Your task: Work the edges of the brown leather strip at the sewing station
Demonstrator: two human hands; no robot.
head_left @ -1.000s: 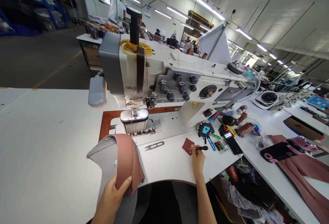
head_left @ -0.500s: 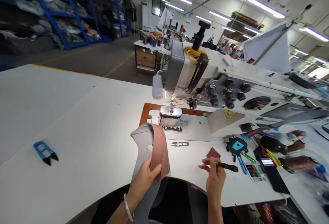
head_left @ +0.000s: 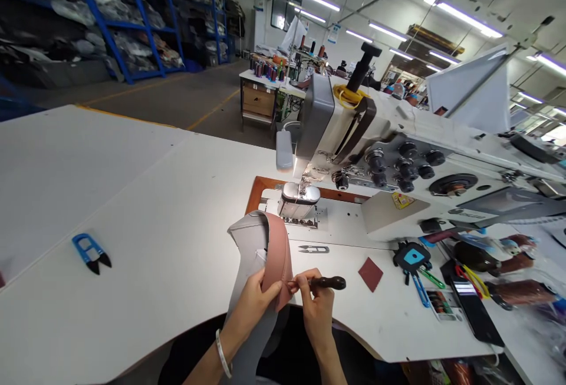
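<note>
A curved piece of pink and grey material (head_left: 277, 249), with a stitched seam, is gripped in my left hand (head_left: 251, 302), thumb on the pink face. Its long grey part hangs down over the table's front edge. In my right hand (head_left: 316, 302) is an awl-like tool with a dark handle (head_left: 329, 283), held near its front end. Its tip meets the pink face beside my left thumb; whether it pierces the material I cannot tell. Behind the piece stands the sewing machine (head_left: 300, 196), its needle area lit. Grey thread snips (head_left: 313, 249) lie just beyond my right hand.
Blue snips (head_left: 91, 253) lie on the white table (head_left: 154, 214) at left. To the right are a dark red square (head_left: 370, 274), a black and blue tape-measure-like object (head_left: 411, 257), a phone (head_left: 475, 308) and thread cones (head_left: 524, 288). Blue shelves (head_left: 141, 31) stand behind.
My right hand has moved left with the awl-like tool, from near the dark red square to the pink material. My left hand keeps its hold. The view has shifted slightly.
</note>
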